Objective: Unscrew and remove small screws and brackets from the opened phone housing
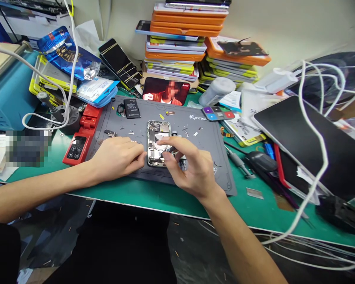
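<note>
An opened phone (152,149) lies on the grey work mat with its boards and a round pale coil showing. My right hand (192,163) is over the phone's right side, thumb and index finger pinched on a slim dark tool, seemingly a screwdriver (172,149); the palm hides most of it. Left of the phone, my left hand (118,156) rests closed on the mat, its thumb pressed to the curled fingers near the phone's edge. Anything inside that grip is hidden. A black phone battery (131,109) and small loose parts lie farther back on the mat (106,118).
A propped phone (167,91) shows a picture at the back. Behind it rise stacked boxes (174,51). A red device (77,146) stands at left; a grey screwdriver (239,161), a black panel (313,146) and a white cable (321,173) lie to the right.
</note>
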Demonstrator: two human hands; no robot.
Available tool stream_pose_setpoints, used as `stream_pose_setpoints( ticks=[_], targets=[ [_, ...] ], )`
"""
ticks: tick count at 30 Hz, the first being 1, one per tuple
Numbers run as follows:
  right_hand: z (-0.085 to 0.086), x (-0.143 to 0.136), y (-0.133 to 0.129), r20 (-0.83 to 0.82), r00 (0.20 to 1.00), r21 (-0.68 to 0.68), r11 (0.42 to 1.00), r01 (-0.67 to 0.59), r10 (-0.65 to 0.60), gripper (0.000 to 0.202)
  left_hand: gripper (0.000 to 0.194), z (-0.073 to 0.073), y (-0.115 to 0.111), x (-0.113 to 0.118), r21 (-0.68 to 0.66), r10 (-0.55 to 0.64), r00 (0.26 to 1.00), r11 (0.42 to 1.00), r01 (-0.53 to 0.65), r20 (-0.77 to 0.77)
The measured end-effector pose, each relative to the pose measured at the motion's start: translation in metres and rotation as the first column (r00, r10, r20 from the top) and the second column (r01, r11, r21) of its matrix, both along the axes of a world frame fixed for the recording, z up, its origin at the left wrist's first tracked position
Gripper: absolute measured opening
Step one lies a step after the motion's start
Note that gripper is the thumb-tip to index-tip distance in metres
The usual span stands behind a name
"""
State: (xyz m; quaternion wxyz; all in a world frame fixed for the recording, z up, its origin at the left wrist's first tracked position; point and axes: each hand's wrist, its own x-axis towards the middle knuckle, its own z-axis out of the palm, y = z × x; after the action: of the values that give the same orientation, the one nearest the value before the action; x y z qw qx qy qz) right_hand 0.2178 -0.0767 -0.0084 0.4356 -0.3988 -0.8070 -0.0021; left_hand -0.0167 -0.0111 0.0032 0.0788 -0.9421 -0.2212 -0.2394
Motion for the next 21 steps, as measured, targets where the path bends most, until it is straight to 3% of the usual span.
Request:
stream_pose_setpoints(
  ticks=[4,15,21],
  targets=[
    [-0.0008,0.0012,-0.0007,0.004,1.0,-0.031,0.999,-0.021,0.021,0.06,0.037,-0.0003,-0.0001,0.0001,0.015,-0.006,1.0,1.0,0.006,0.016],
    [-0.0027,-0.001,-0.0033,0.008,0.998,-0.036,0.997,0.069,-0.069,0.056,0.038,0.0016,-0.0013,0.0004,-0.004,0.014,1.0,1.0,-0.014,0.017],
    [-0.0001,-0.0066,-0.0033,-0.104,0.988,-0.11,0.989,0.099,-0.11,0.048,0.036,0.0002,-0.0002,-0.0013,-0.085,-0.025,0.999,0.996,0.028,0.027]
  ],
)
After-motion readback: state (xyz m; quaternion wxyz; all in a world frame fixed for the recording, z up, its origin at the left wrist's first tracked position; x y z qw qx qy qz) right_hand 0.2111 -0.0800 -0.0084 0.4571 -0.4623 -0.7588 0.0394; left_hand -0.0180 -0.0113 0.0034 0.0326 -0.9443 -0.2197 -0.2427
